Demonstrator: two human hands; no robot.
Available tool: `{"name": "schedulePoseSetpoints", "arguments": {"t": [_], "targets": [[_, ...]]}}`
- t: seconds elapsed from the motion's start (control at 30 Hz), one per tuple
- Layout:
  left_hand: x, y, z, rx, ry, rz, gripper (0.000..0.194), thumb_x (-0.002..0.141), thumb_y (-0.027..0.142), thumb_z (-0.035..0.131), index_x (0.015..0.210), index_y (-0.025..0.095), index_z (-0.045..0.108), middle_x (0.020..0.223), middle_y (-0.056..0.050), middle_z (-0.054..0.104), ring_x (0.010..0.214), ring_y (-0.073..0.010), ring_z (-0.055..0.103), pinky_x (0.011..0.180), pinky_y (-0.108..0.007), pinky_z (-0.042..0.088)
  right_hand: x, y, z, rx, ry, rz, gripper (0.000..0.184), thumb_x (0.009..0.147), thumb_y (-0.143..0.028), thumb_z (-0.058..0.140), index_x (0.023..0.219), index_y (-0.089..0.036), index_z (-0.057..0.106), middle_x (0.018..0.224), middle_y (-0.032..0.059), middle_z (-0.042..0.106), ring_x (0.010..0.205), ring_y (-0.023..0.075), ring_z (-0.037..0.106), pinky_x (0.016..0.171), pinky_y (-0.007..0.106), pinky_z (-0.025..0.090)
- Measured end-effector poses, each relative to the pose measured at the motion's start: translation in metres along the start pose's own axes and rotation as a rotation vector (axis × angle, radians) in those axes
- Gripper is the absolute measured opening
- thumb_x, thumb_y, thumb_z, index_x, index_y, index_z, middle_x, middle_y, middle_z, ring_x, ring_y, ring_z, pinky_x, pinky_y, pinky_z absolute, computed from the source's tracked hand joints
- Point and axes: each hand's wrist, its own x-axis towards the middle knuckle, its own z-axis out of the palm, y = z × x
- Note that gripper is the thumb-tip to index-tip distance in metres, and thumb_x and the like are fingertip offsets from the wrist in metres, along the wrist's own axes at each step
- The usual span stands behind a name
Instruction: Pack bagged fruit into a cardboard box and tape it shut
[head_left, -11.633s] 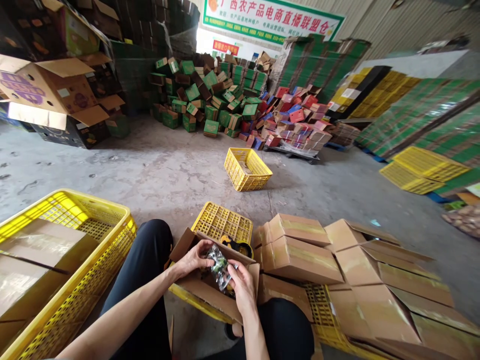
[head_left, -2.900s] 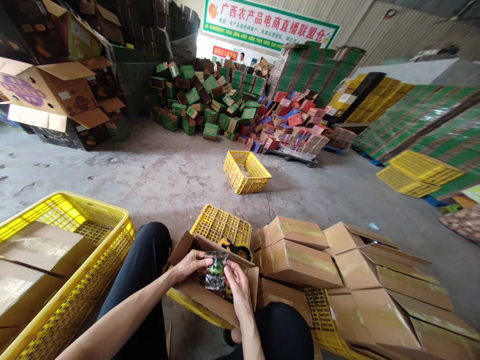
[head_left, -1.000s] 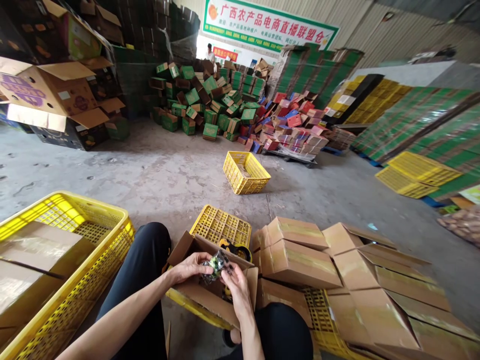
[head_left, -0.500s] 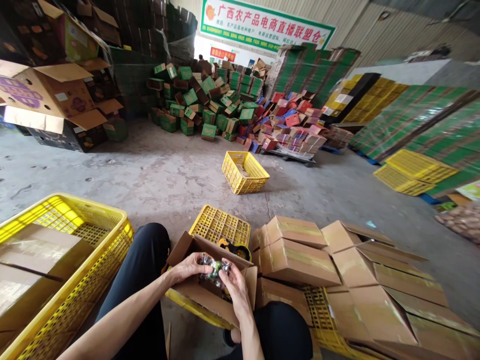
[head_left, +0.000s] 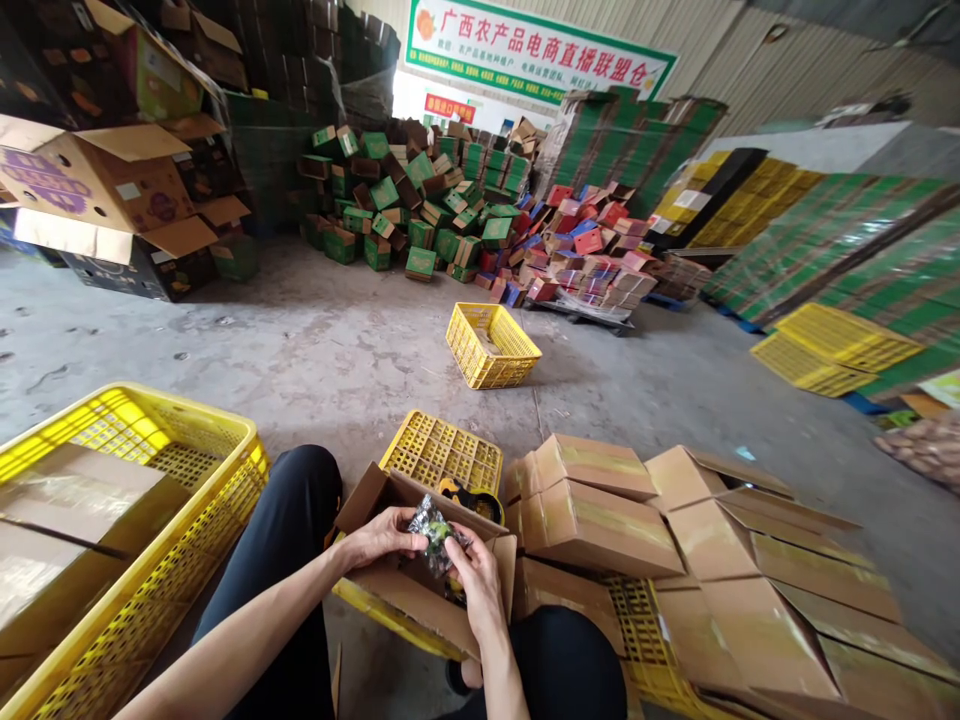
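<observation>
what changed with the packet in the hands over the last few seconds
The clear packet was flat and upright between both hands, then got crumpled and turned; it now sits tilted. The left hand and right hand kept hold of it over the open carton. Crates and boxes stayed put.

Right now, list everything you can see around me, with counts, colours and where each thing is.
clear plastic packet: one, with green and yellow contents, held over the open box
open cardboard box: one, brown, on the lap
tape dispenser: one, black and yellow, just behind the open box
sealed cartons: several, brown, stacked at right
large crate: one, yellow, at left, with cardboard inside
small crate: one, yellow, alone on the concrete floor
upturned crate: one, yellow, behind the open box
small boxes: a heap, green, then red and blue, far side
banner: one, green and white, on the back wall
left hand: grip on the packet
right hand: grip on the packet
</observation>
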Motion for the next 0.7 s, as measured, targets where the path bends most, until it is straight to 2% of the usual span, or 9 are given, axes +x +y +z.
{"name": "schedulePoseSetpoints", "arguments": {"t": [0.17,0.3,0.5,0.7], "targets": [[0.0,-0.004,-0.003,-0.003,0.045,-0.001,0.058,0.076,0.055,0.092,0.114,0.014,0.079,0.099,-0.008,0.075,0.085,-0.0186,0.064,0.077,-0.027,0.047,-0.003,-0.006,0.002,-0.069,-0.002,-0.068,0.063,0.066,-0.072,0.09,0.105,-0.022,0.084,0.102,0.0112,0.084,0.095,0.0334,0.077,0.075,0.038,0.063],[0.001,-0.007,-0.004,0.006,0.041,-0.014,0.056,0.076,0.056,0.092,0.109,0.012,0.08,0.097,-0.009,0.076,0.084,-0.02,0.065,0.079,-0.028,0.048,0.002,-0.003,-0.002,-0.119,-0.035,-0.107,0.061,0.063,-0.074,0.09,0.096,-0.022,0.084,0.095,0.0098,0.084,0.088,0.0331,0.076,0.074,0.039,0.062],[0.001,-0.005,-0.002,-0.04,0.018,-0.024,0.057,0.077,0.055,0.092,0.114,0.013,0.079,0.1,-0.01,0.077,0.093,-0.0246,0.071,0.09,-0.034,0.052,0.01,0.01,-0.007,-0.115,0.017,-0.1,0.059,0.06,-0.078,0.089,0.079,-0.023,0.079,0.076,0.0048,0.076,0.076,0.0274,0.071,0.068,0.035,0.06],[0.0,-0.002,0.0,-0.062,0.046,-0.01,0.061,0.08,0.054,0.09,0.122,0.012,0.077,0.107,-0.013,0.077,0.092,-0.0234,0.071,0.087,-0.033,0.052,0.008,0.011,-0.005,-0.079,-0.052,-0.097,0.059,0.064,-0.072,0.091,0.096,-0.023,0.081,0.096,0.009,0.081,0.089,0.0308,0.075,0.075,0.037,0.062]]}}
